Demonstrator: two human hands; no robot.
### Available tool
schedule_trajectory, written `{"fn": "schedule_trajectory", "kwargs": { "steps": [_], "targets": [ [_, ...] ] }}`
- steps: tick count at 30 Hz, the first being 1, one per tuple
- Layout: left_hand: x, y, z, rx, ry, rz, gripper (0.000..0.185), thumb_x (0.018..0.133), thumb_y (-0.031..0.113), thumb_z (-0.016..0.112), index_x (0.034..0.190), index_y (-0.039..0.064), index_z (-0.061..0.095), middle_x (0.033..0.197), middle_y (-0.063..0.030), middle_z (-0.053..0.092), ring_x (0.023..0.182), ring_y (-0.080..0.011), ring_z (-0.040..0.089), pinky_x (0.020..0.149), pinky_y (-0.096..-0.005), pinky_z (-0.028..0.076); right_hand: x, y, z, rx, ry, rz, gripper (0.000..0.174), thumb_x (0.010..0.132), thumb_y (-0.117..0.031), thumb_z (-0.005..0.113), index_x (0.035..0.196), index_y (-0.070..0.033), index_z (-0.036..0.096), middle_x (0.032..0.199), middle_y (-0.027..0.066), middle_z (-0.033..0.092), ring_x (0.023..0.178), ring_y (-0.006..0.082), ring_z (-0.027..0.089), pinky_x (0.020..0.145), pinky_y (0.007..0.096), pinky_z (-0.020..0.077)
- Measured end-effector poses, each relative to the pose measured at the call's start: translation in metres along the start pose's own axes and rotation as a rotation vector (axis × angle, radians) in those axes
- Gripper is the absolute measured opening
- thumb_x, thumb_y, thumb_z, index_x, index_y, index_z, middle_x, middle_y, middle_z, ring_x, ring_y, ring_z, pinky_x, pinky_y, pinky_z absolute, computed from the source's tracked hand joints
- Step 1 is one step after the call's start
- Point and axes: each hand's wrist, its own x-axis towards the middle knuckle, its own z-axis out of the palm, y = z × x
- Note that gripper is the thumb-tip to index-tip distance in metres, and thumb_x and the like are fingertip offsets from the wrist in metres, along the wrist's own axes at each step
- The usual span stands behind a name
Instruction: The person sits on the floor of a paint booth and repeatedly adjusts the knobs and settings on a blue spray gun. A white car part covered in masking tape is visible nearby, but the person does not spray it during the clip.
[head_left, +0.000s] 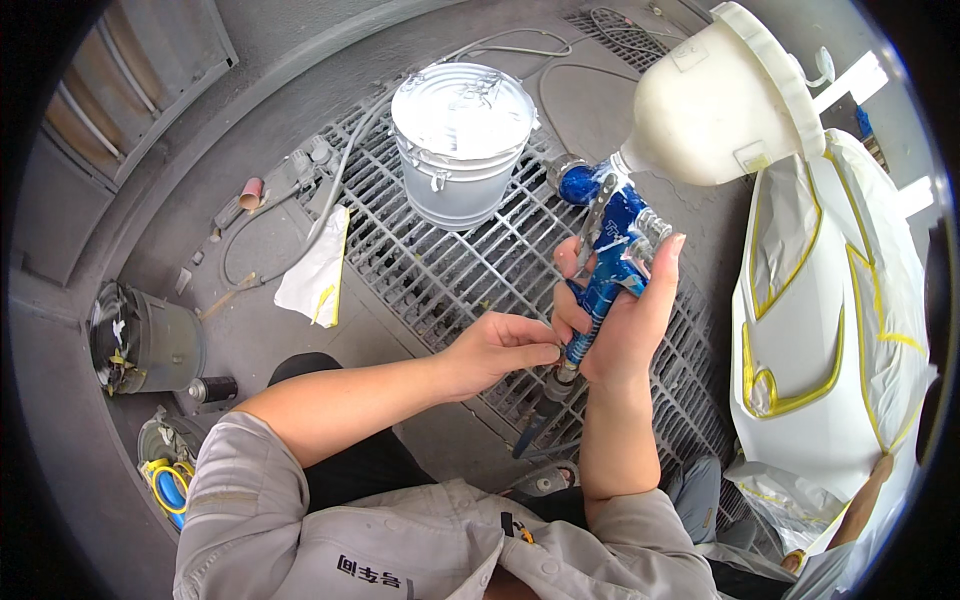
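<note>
My right hand is wrapped round the handle of a blue spray gun, its thumb raised along the back. White paint smears the gun, and a translucent white plastic paint cup is mounted on it. The thumb and fingertips of my left hand are pinched at the bottom of the handle, by the knob and hose fitting; what they grip is hidden. A dark air hose hangs from the fitting. Beyond the gun, a metal bucket with a paint-covered lid stands on the floor grating.
To the right is a white car bumper masked with film and yellow tape, with a co-worker's arm beside it. At left are a waste bucket, a spray can, yellow tape rolls and masking paper. A grey hose loops over the floor.
</note>
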Motion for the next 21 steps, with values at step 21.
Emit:
{"fn": "schedule_trajectory", "kwargs": {
  "steps": [21],
  "targets": [
    [-0.021, -0.017, 0.003, 1.852, -0.722, -0.735, 0.031, 0.092, 0.019, 0.064, 0.118, 0.003, 0.073, 0.13, -0.0171, 0.069, 0.12, -0.0288, 0.065, 0.098, -0.0409, 0.051, 0.061, -0.044, 0.009, -0.18, 0.057, 0.023, 0.072, 0.103, -0.077, 0.029, 0.102, -0.008, 0.053, 0.072, 0.0039, 0.057, 0.041, 0.0076, 0.039, 0.034, 0.0242, 0.0321]
  ]
}}
